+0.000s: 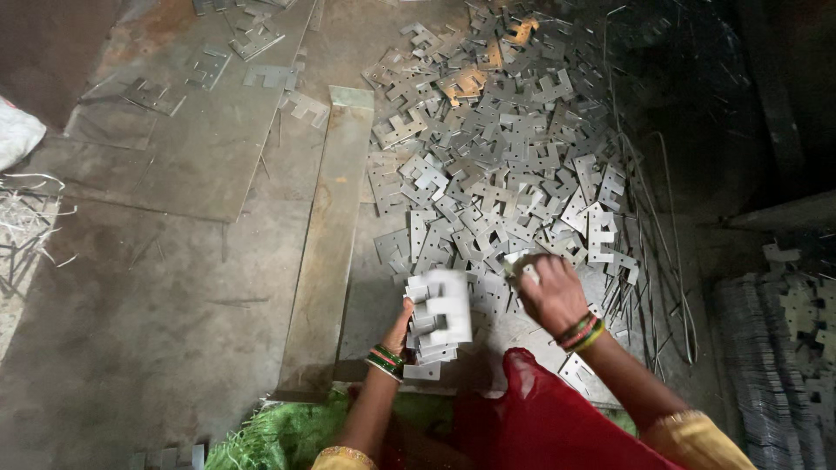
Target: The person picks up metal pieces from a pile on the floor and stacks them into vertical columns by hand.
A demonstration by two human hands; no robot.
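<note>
One long strip (326, 244) lies on the floor (157, 322). The left hand (402, 324) grips one stack (438, 320) of plates. The right hand (550, 292) closes on one plate (520, 265) at the near edge of the heap (505, 148), too many to count.

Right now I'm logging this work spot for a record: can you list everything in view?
Stamped metal plates: too many to count, grey, heaped on the floor ahead.
Stack of plates: one, grey, held in the left hand.
Single plate: one, grey, under the right hand.
Long metal strip: one, grey-brown, flat on the floor left of the heap.
Large metal sheet: one, grey with rust, upper left, a few plates on it.
Thin wire offcuts: many, grey, right of the heap.
Stacked plates: many, grey, far right.
White sack: one, left edge.
Left hand: bangles at the wrist.
Right hand: bangles at the wrist.
</note>
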